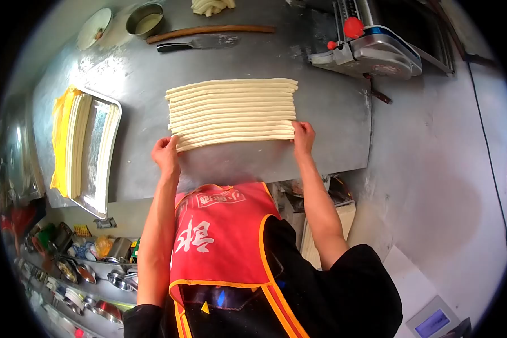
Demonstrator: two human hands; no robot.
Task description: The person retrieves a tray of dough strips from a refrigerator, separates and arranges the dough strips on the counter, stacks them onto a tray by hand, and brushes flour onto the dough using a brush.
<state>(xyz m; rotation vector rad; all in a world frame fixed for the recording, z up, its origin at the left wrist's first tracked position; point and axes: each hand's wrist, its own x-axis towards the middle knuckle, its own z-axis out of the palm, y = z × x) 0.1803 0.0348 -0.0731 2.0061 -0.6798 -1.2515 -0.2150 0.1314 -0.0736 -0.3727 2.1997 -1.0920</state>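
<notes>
Steel counter (332, 112) bears pale dough strips (232, 112) in neat rows, both hands (167, 153) gripping the nearest strip's ends.

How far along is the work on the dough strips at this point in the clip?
Done: about a dozen long pale dough strips lie side by side on the steel table, and more strips fill the metal tray beside a yellow cloth. In hand: the left hand and right hand press the ends of the nearest strip. Left: a lump of uncut dough sits at the table's far edge.
</notes>
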